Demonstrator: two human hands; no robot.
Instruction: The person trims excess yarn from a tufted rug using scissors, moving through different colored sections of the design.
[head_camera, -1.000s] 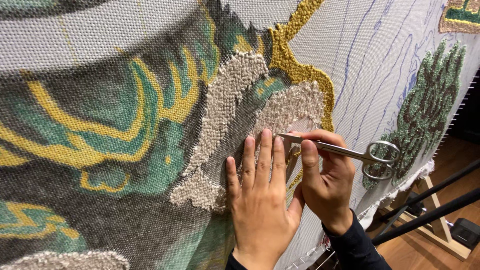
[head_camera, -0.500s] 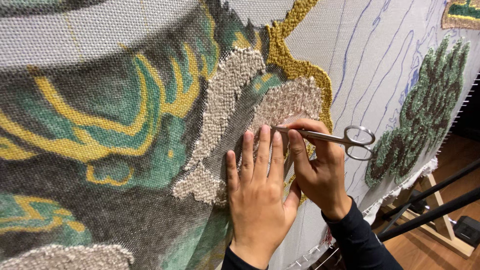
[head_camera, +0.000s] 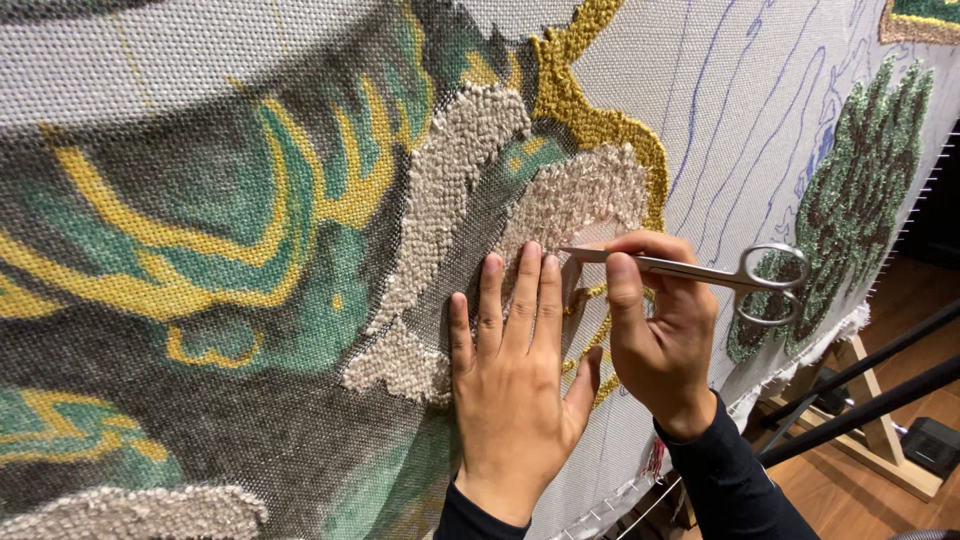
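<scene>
My R hand (head_camera: 655, 335) has a closed pinch on the scissors (head_camera: 690, 272) mid-blade; long axis approx level, tips left of grip, finger loops right. Tips sit on beige tufted patch (head_camera: 575, 200), just above L hand (head_camera: 515, 385), which lies flat w/ fingers spread on the canvas (head_camera: 760, 120), holding nothing. R hand is nearer.

no packages, labels, signs or screens anywhere in view.
</scene>
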